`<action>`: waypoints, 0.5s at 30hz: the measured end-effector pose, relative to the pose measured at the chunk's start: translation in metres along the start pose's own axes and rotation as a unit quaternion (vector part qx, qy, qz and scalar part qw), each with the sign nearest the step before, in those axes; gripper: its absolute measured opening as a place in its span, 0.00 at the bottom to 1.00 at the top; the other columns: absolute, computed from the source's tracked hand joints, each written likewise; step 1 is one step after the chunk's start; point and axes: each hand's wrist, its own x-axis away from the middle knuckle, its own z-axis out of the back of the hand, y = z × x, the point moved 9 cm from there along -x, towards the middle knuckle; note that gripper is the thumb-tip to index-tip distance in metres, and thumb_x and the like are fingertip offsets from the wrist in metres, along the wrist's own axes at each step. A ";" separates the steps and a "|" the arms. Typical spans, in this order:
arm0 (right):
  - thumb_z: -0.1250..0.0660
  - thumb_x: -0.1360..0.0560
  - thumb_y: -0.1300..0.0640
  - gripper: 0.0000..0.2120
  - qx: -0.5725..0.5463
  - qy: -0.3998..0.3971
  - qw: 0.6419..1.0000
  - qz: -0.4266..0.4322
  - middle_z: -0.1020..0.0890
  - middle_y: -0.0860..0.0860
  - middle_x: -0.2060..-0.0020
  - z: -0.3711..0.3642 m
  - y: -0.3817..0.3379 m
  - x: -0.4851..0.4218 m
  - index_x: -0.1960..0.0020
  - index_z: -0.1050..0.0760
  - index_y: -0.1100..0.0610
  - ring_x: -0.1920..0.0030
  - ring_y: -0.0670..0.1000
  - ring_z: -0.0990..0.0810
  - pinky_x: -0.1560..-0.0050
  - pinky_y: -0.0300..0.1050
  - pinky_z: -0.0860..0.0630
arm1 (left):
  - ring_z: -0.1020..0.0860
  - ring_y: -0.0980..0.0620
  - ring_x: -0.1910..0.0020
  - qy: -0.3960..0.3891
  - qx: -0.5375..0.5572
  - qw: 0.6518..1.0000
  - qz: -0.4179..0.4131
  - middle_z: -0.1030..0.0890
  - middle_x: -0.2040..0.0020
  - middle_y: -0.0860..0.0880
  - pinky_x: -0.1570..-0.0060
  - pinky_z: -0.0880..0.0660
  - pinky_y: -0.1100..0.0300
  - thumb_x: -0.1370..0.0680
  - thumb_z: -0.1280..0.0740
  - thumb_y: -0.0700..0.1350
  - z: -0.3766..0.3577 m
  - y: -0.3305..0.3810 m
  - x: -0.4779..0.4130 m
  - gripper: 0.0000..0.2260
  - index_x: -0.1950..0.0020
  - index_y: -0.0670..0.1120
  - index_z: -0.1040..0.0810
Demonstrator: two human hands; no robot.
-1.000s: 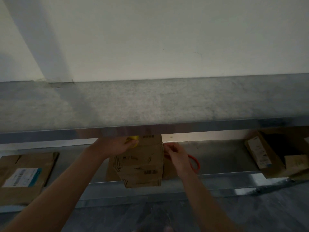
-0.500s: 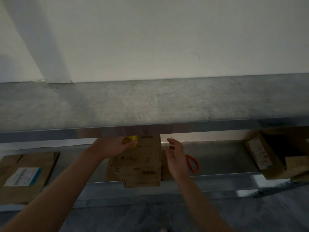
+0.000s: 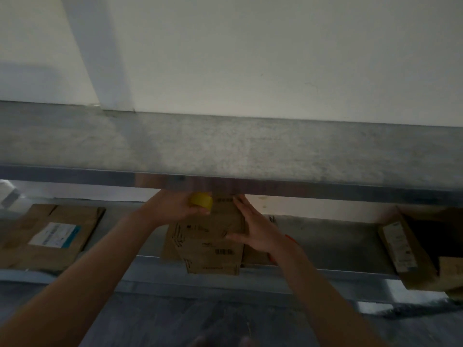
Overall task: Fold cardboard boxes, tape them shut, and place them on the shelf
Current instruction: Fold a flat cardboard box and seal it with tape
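Left fingers [image 3: 200, 211] curl round a yellow tape roll [image 3: 201, 199]; right fingers [image 3: 241, 203] lie flat on the box [image 3: 208, 249], print unreadable.

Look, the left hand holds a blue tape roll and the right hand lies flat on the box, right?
Almost. The head view shows the tape roll in the left hand is yellow, not blue. The right hand does lie flat on the cardboard box.
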 end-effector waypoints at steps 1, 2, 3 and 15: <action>0.37 0.35 0.27 0.54 -0.004 -0.013 1.000 -0.002 0.60 0.42 0.21 -0.001 0.001 -0.001 0.20 0.59 0.47 0.22 0.48 0.50 0.23 0.52 0.44 | 0.25 0.54 0.39 0.002 0.003 1.000 0.003 0.23 0.39 0.56 0.38 0.29 0.54 0.41 0.38 0.78 0.001 -0.003 0.003 0.38 0.36 0.62 0.29; 0.37 0.35 0.27 0.54 -0.007 -0.019 1.000 -0.005 0.61 0.41 0.22 -0.002 0.003 -0.002 0.20 0.59 0.45 0.22 0.48 0.49 0.23 0.52 0.43 | 0.25 0.55 0.41 0.010 -0.003 1.000 0.005 0.23 0.40 0.57 0.40 0.28 0.56 0.42 0.39 0.79 0.002 -0.005 0.006 0.38 0.36 0.63 0.29; 0.37 0.35 0.27 0.54 -0.005 -0.023 1.000 -0.006 0.61 0.40 0.22 -0.003 0.004 -0.002 0.20 0.59 0.44 0.22 0.48 0.49 0.23 0.51 0.43 | 0.24 0.55 0.42 0.024 -0.012 1.000 -0.001 0.22 0.42 0.58 0.44 0.28 0.62 0.42 0.42 0.80 0.004 -0.004 0.010 0.39 0.36 0.63 0.29; 0.39 0.36 0.23 0.52 -0.011 -0.034 0.999 -0.015 0.64 0.28 0.28 -0.011 0.013 -0.004 0.23 0.62 0.36 0.23 0.46 0.46 0.25 0.53 0.40 | 0.26 0.51 0.39 0.071 -0.106 0.992 0.015 0.22 0.39 0.54 0.48 0.33 0.66 0.29 0.27 0.59 0.029 -0.033 0.017 0.25 0.35 0.55 0.26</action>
